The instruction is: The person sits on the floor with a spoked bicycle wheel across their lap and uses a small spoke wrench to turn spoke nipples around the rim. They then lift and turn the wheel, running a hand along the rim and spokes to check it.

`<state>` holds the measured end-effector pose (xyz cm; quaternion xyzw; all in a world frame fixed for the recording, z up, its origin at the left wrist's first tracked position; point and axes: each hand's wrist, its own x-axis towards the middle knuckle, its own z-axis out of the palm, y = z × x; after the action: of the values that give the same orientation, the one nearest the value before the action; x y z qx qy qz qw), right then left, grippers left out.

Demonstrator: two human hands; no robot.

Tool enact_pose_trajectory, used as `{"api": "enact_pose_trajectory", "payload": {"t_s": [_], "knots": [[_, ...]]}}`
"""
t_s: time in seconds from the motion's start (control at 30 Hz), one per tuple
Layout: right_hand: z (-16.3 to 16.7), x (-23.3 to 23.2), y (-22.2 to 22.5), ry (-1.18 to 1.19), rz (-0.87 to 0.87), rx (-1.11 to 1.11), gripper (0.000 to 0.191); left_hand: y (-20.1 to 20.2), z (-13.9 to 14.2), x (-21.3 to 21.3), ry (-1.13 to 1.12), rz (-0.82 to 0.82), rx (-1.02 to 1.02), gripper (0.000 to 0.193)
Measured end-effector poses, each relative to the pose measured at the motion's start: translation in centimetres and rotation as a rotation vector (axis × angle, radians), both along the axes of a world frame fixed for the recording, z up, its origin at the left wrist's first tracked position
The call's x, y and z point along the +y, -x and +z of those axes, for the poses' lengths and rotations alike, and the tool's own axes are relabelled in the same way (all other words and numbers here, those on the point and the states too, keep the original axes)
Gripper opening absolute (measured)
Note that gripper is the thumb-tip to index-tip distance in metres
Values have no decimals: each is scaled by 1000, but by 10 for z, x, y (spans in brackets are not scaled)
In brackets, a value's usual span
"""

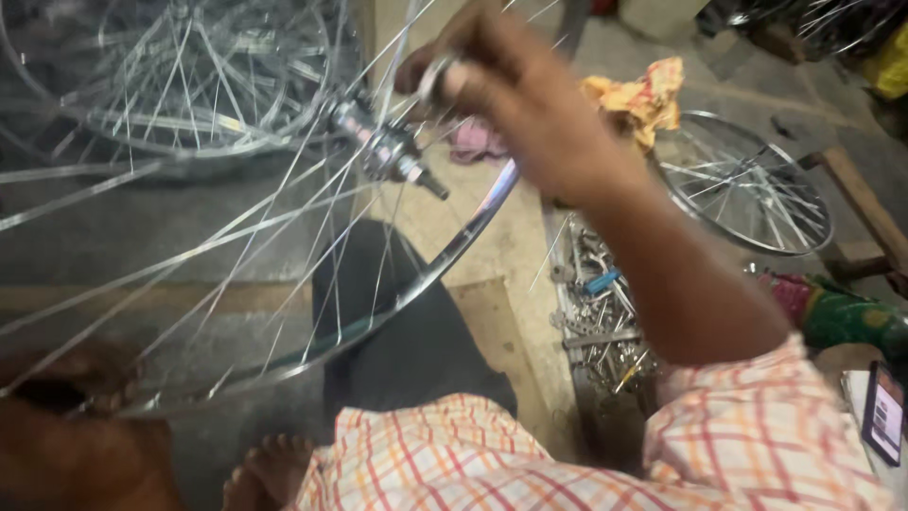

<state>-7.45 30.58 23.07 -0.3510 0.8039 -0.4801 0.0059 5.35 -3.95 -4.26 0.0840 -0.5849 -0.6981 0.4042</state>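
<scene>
A bicycle wheel lies tilted across my lap, its shiny rim (461,244) curving from the lower left up to the centre. Its metal hub (386,151), with an axle end sticking out, sits among thin crossing spokes (236,246). My right hand (515,90) is raised just right of the hub, blurred, with fingers pinched on a small silvery part (437,78) close to the spokes. At the lower left, dark and blurred, my left hand (71,383) grips the rim's near edge.
More spoked wheels lie at the top left (189,85) and on the floor at right (747,185). A tray of loose metal tools (601,317) sits beside my knee. A yellow rag (643,95), a wooden bench (865,208) and a phone (884,412) are nearby.
</scene>
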Motion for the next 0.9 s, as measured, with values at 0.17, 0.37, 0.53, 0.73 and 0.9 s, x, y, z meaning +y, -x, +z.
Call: {"api": "enact_pose_trajectory", "payload": {"t_s": [0.17, 0.37, 0.53, 0.73, 0.9], "knots": [[-36, -26, -13, -21, -166, 166, 18, 15, -10, 4, -66, 13, 3, 62], [-50, -54, -16, -25, -289, 327, 20, 17, -22, -6, -113, 24, -44, 64], [-57, -58, -4, 12, -282, 198, 16, 13, -28, -7, -172, 30, -119, 67], [-69, -69, 19, 68, -245, 148, 15, 17, -10, -3, -265, -2, -204, 61], [-68, -84, 39, 70, -184, 37, 13, 23, 1, 1, -540, -40, -80, 62]]}}
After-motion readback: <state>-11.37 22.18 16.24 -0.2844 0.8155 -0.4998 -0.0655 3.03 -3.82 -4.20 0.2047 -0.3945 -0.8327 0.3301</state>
